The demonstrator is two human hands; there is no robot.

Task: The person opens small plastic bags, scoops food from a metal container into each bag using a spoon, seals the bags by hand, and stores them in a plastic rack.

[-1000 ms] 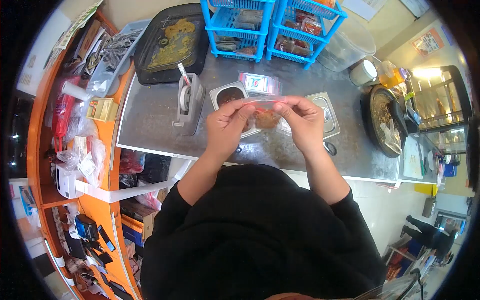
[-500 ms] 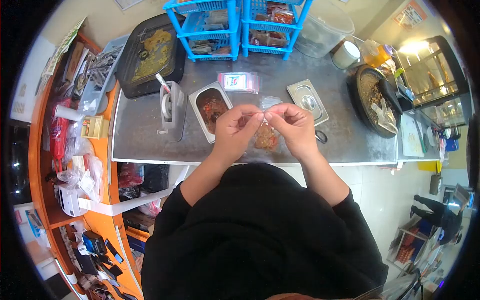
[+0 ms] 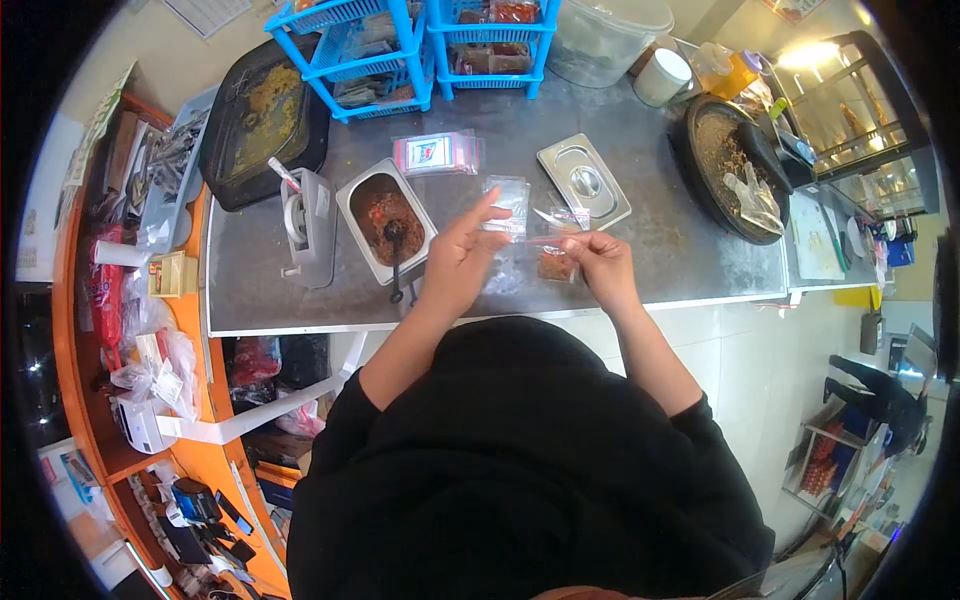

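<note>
Right grip (image 3: 606, 266) pinches the top edge of the bag (image 3: 556, 264), which hangs above the counter (image 3: 660, 255), food (image 3: 553, 270) low inside. Left grip (image 3: 460, 252) loosely open beside the edge's other end; can't tell if touching. My judgement: keep that edge taut, press evenly along it, leave the bulge unsqueezed.
</note>
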